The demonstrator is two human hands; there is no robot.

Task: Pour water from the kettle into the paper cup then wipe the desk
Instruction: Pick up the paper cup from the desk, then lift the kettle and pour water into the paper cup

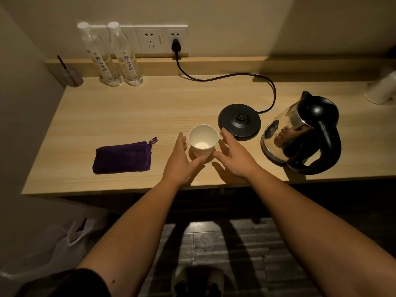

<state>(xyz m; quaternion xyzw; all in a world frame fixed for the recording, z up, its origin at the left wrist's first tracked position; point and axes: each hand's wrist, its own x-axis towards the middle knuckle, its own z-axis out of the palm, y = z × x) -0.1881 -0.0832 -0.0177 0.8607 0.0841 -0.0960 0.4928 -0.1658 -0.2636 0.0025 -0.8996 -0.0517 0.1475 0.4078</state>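
Observation:
A white paper cup (203,140) stands upright on the wooden desk (132,108), near the front edge. My left hand (182,160) and my right hand (234,156) flank it, fingers spread, close to its sides without a clear grip. The glass kettle (300,133) with a black lid and handle sits on the desk to the right, off its round black base (239,122). A folded purple cloth (123,157) lies to the left of the cup.
Two clear water bottles (116,56) stand at the back left by the wall sockets. A black cord (225,77) runs from the plug to the base. A small grey holder (72,77) sits far left, a white object (383,88) far right.

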